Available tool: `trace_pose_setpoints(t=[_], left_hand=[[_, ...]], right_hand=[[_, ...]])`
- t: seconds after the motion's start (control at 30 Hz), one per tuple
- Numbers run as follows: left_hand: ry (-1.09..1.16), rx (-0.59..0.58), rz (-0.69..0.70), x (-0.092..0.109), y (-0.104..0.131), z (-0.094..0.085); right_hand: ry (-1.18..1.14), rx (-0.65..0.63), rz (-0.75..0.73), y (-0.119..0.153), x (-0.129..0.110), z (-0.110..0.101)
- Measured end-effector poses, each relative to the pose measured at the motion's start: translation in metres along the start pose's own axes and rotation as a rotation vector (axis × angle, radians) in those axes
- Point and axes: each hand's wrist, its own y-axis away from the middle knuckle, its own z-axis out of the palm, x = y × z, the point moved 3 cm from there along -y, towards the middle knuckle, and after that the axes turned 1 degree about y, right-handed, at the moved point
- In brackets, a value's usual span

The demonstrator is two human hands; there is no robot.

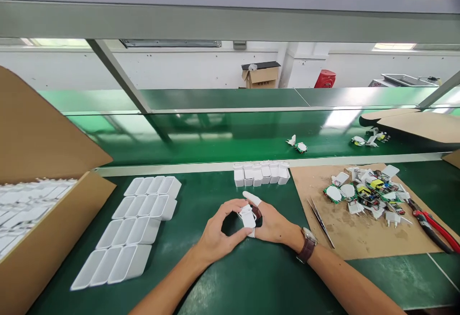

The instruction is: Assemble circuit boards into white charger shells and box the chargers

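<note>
Near the middle of the green table, a small white plastic part [247,216] with a white loop on it is held between both hands. My left hand [223,231] has its thumb and fingertips pressed on the part's left side and edges. My right hand [270,220] holds it from the right, its fingers curled around it. A white cover is on one right fingertip. A short row of white housings [261,174] stands just beyond the hands. Rows of open white rectangular cases [134,226] lie to the left.
An open cardboard box [77,209] of white parts is at the left. On the right, brown cardboard [345,243] bears circuit boards [370,190], tweezers [321,222] and red-handled pliers [436,229]. More boards [301,147] lie on the green surface behind. A metal beam [230,18] crosses above.
</note>
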Motion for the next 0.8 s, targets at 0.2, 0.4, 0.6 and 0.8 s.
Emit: trace_pose_setpoints(t=[0.2, 0.4, 0.6, 0.8], left_hand=[[-0.244, 0.090, 0.180, 0.012, -0.003, -0.002], [-0.325, -0.046, 0.252, 0.013, -0.006, -0.006], [-0.366, -0.076, 0.193, 0.018, -0.004, -0.004], [-0.400, 0.015, -0.133, -0.013, -0.029, -0.042]], right_hand=[[0.124, 0.070, -0.029, -0.002, -0.001, 0.006], [0.120, 0.064, -0.013, -0.003, -0.005, 0.006], [0.111, 0.071, 0.004, -0.002, -0.006, 0.005], [0.226, 0.121, -0.098, 0.004, -0.005, 0.004]])
